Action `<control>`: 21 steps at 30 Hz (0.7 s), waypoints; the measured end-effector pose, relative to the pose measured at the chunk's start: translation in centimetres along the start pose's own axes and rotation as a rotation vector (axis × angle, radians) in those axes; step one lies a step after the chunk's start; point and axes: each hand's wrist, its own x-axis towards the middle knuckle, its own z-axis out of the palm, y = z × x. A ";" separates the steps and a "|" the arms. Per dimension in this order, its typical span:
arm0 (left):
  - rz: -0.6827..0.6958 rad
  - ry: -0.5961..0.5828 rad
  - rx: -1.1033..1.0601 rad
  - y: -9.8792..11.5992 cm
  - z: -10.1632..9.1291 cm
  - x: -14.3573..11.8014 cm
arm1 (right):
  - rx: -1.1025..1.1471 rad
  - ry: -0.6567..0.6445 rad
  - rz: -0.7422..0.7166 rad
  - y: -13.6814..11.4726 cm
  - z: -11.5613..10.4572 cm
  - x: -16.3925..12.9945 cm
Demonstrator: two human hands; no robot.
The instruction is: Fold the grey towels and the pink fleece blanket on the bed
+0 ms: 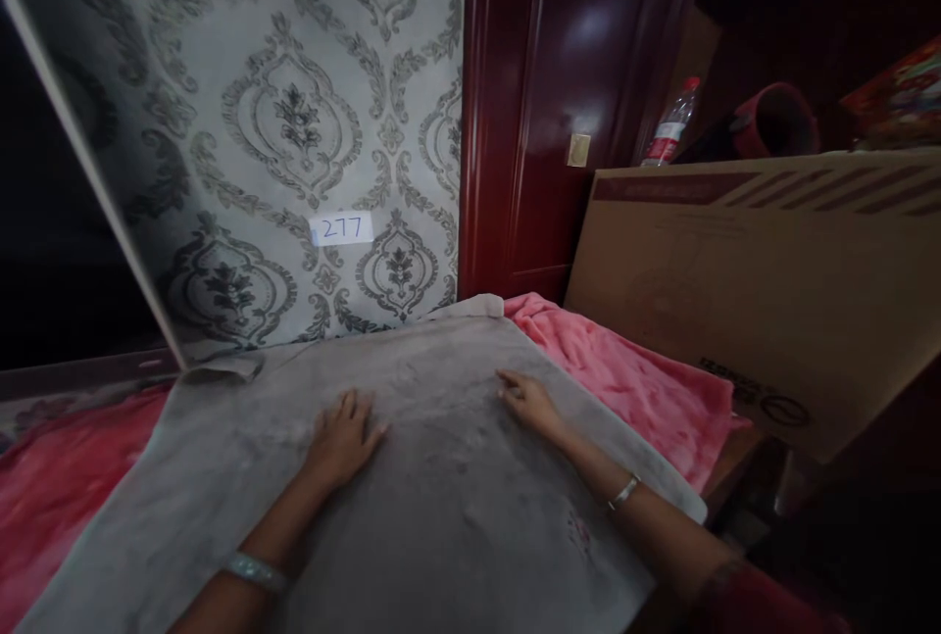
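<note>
A grey cloth [441, 497], plush-looking and slightly wrinkled, is spread flat before me, with a small embroidered mark near its right side. My left hand [343, 440] lies on it palm down, fingers spread, holding nothing. Further right, my right hand [530, 401] rests on the same cloth with its fingers stretched out loosely and nothing visible in them. The cloth's far left corner is folded over near the wall, and its far edge is turned up slightly by the door frame.
Pink blanket [595, 350] shows from under the cloth at right, red-pink fabric [66, 487] at left. A big cardboard box [757, 281] stands at right, a plastic bottle [668, 129] behind it. Patterned wall [294, 124] with a paper label [342, 228] and dark red door [551, 75] bound the back.
</note>
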 end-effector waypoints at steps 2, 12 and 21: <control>0.037 -0.006 0.002 1.5 1.4 0.8 | 0.001 0.101 0.091 1.7 -1.0 3.6; 0.069 0.037 0.019 0.7 4.8 1.8 | -0.053 0.278 0.319 8.6 -1.6 14.8; 0.109 0.084 0.003 0.2 6.3 1.9 | -0.154 0.133 0.422 9.6 -1.5 20.1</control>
